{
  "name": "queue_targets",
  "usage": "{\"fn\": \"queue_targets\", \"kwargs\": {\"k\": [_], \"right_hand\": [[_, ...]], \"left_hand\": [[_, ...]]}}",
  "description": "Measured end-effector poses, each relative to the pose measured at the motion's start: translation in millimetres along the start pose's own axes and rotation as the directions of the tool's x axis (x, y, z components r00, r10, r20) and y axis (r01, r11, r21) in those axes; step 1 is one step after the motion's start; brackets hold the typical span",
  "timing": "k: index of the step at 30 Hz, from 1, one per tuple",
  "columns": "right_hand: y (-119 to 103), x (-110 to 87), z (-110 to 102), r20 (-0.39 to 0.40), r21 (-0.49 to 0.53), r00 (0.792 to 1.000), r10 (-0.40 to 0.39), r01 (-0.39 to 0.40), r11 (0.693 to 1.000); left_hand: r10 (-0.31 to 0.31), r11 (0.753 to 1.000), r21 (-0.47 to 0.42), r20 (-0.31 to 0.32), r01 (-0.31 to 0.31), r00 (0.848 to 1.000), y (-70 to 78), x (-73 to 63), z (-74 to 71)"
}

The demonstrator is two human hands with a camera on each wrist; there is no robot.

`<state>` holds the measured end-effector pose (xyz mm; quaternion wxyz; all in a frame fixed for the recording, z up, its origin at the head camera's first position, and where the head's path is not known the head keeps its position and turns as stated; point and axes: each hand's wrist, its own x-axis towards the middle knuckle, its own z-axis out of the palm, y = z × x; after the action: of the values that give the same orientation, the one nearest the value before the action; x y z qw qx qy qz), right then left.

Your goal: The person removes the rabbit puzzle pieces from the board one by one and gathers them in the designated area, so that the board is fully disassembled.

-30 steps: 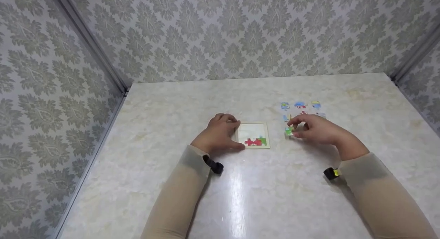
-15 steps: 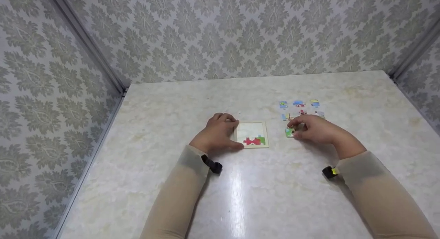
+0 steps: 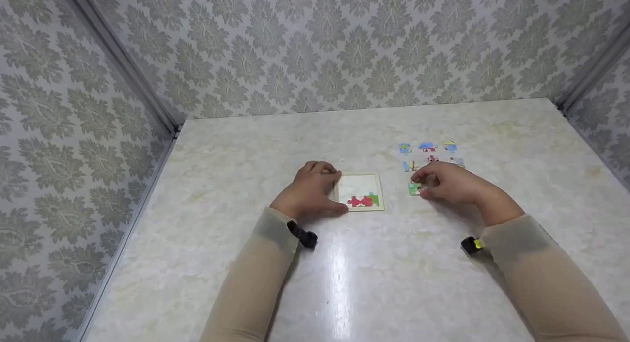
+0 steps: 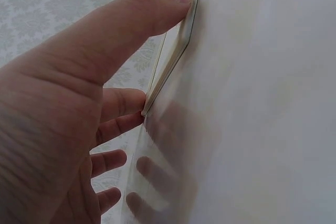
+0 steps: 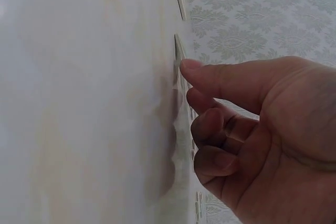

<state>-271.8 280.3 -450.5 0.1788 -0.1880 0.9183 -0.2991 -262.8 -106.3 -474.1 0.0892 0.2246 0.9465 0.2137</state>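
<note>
My left hand (image 3: pixel 310 192) holds a small square puzzle tray (image 3: pixel 382 192) by its left side, thumb at the near edge and fingers at the far corner. Inside the tray, red and green jigsaw pieces (image 3: pixel 366 201) line the near side; the tray's upper part shows bare. In the left wrist view, the thumb and fingertips meet the tray's thin edge (image 4: pixel 167 72). To the right of the tray, my right hand (image 3: pixel 453 184) pinches a green jigsaw piece (image 3: pixel 415 189) between thumb and fingers, close over the table. The right wrist view shows this piece (image 5: pixel 177 48) edge-on.
Several loose jigsaw pieces lie in rows behind my right hand, among them a blue one (image 3: pixel 405 148) and a red one (image 3: pixel 432 159). The pale marbled table (image 3: pixel 246 160) meets patterned walls (image 3: pixel 305 46) at the back and sides.
The green piece in my right hand has turned slightly and looks flatter to the table. My left hand keeps its hold on the tray; the head view has shifted slightly.
</note>
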Motion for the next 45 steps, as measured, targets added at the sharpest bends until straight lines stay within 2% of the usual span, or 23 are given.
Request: {"fn": "queue_targets", "kwargs": {"k": [9, 12, 18, 23, 27, 31, 34, 41, 45], "right_hand": [[-4.3, -1.4, -1.8, -0.015, -0.01, 1.0, 0.012, -0.012, 1.0], [-9.2, -2.1, -1.5, -0.031, 0.019, 0.999, 0.016, -0.015, 1.0], [-30.3, -3.9, 3.3, -0.061, 0.11, 0.998, -0.028, 0.035, 0.993], [-52.1, -1.6, 6.1, -0.057, 0.141, 0.996, -0.071, 0.079, 0.987], [-70.8, 3.1, 9.7, -0.072, 0.233, 0.996, -0.059, 0.075, 0.97], [-84.1, 10.6, 20.6, -0.104, 0.354, 0.993, -0.057, 0.09, 0.931], [-85.7, 14.8, 30.7, -0.106, 0.389, 0.993, -0.059, 0.096, 0.916], [-80.5, 22.3, 46.0, -0.066, 0.399, 0.997, -0.049, 0.072, 0.914], [-79.8, 26.0, 55.1, -0.043, 0.363, 0.996, -0.082, 0.092, 0.927]], "left_hand": [[0.015, 1.0, 0.007, 0.007, -0.015, 1.0, 0.3, 0.2, -1.2], [0.026, 1.0, 0.004, 0.004, -0.026, 1.0, 0.1, 0.2, -1.5], [0.038, 0.999, 0.025, -0.009, -0.038, 0.999, -2.1, 0.5, 0.7], [0.026, 1.0, 0.004, -0.02, -0.026, 0.999, -2.2, 0.9, 3.5], [0.022, 1.0, -0.005, -0.022, -0.022, 1.0, 0.0, 1.3, 2.2], [0.018, 1.0, 0.011, -0.032, -0.018, 0.999, 2.1, 2.8, 0.6], [0.015, 1.0, 0.008, -0.028, -0.015, 0.999, 3.2, 3.4, 1.5], [0.009, 1.0, -0.008, -0.02, -0.009, 1.0, 2.6, 2.7, 2.0], [0.02, 1.0, -0.013, -0.03, -0.02, 0.999, 0.9, 3.5, 0.6]]}}
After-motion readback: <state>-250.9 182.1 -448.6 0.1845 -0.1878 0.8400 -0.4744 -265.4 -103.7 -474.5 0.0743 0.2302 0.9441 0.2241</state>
